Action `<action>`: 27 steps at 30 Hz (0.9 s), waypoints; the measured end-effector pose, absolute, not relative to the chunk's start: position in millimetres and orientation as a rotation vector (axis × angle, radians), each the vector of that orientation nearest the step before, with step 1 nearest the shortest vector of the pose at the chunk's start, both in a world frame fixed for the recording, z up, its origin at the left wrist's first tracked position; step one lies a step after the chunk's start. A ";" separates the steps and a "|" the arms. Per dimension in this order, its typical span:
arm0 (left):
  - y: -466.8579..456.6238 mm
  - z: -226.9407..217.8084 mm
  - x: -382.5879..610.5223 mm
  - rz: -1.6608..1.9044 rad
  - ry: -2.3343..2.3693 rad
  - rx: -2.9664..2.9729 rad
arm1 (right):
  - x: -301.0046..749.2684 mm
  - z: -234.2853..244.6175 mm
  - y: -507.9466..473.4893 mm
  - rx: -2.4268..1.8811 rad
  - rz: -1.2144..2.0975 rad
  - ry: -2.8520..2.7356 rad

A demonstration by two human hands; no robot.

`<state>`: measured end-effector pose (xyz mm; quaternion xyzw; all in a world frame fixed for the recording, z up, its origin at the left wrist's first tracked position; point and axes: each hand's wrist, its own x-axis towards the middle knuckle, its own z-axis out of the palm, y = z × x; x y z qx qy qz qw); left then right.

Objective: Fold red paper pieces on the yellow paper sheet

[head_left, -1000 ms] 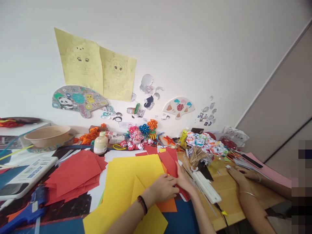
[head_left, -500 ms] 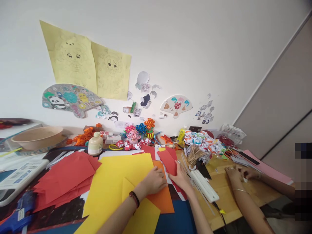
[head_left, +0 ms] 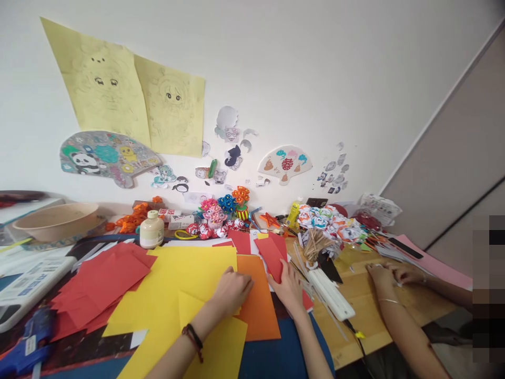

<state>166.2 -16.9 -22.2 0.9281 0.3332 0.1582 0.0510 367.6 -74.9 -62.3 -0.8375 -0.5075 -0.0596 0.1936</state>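
My left hand (head_left: 232, 289) rests with curled fingers on the right edge of a big yellow paper sheet (head_left: 185, 273), gripping it where it meets an orange sheet (head_left: 256, 300). A dark bracelet sits on that wrist. Just to its right, my right hand (head_left: 290, 287) holds a red paper piece (head_left: 272, 255), which stands up from the fingers over more red paper. Both hands lie on a blue mat at the near table edge.
A pile of red paper (head_left: 98, 279) lies at left, with a blue glue gun (head_left: 27, 347), a beige bowl (head_left: 59, 221) and a cream bottle (head_left: 152, 230). Paper flowers (head_left: 224, 210) and sticks (head_left: 315, 245) line the back. A white power strip (head_left: 331, 295) lies at right. Another person's hands (head_left: 384, 273) work at far right.
The yellow sheets have slid left with my left hand, uncovering more of the orange sheet. My right hand has stayed on the red paper, shifting slightly left.
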 end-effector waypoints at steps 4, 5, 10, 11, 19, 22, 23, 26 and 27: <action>16.9 -19.8 185.3 0.509 1.186 2.753 | 364.6 -60.3 -77.0 -2.330 -0.215 -1.429; 28.3 -20.2 190.9 0.508 1.233 2.739 | 364.2 -59.8 -77.3 -2.327 -0.220 -1.425; 68.4 -27.3 216.6 0.506 1.354 2.688 | 366.1 -58.2 -77.8 -2.287 -0.212 -1.418; 71.4 -29.0 220.1 0.512 1.349 2.687 | 366.9 -57.9 -77.7 -2.278 -0.209 -1.415; 67.7 -38.3 225.6 0.637 1.179 2.603 | 370.1 -58.4 -75.4 -2.266 -0.180 -1.398; 64.2 -40.7 224.7 0.725 1.094 2.476 | 372.5 -61.7 -74.6 -2.227 -0.179 -1.386; 63.4 -41.1 224.1 0.758 1.067 2.415 | 373.9 -63.0 -74.4 -2.199 -0.179 -1.382; 62.7 -40.7 219.2 0.856 0.982 2.180 | 378.4 -66.2 -73.9 -2.082 -0.156 -1.360; 63.3 -39.8 216.1 0.888 0.956 2.082 | 379.7 -66.8 -74.0 -2.042 -0.135 -1.348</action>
